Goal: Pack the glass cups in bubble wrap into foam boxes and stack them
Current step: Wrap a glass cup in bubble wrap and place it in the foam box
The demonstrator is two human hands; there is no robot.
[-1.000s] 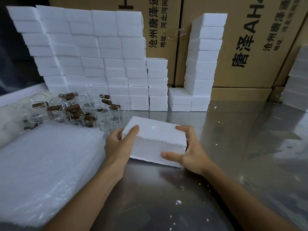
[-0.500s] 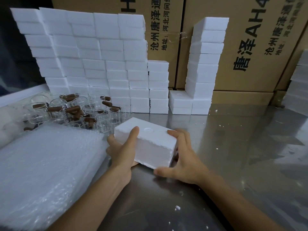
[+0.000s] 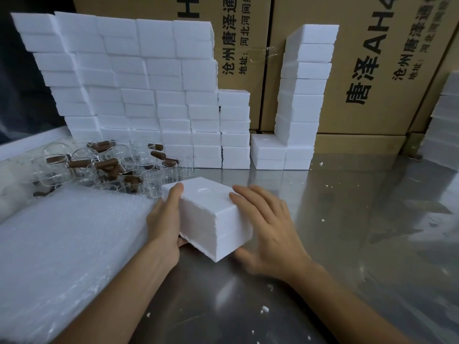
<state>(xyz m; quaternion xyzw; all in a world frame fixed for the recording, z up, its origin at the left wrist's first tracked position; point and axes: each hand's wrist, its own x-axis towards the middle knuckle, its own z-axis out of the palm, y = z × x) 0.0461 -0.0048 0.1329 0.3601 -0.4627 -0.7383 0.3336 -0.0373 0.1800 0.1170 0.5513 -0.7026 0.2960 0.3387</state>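
Foam box (image 3: 211,217) between the grips: left hand (image 3: 165,219) clasps its side, right hand (image 3: 270,229) spread flat against it; likely light, crumbly — hold by opposite faces.

One foam box (image 3: 208,214) sits apart from the rest, between two hands, the left hand (image 3: 165,219) and the right hand (image 3: 270,232). Behind it, the big foam wall (image 3: 129,88) holds too many boxes to count exactly. The tall foam column (image 3: 304,83) shows about eight layers. The glass cups (image 3: 119,165) number well over a dozen. One bubble-wrap pile (image 3: 69,249) lies at the left. At least two cardboard cartons (image 3: 372,58) stand behind.
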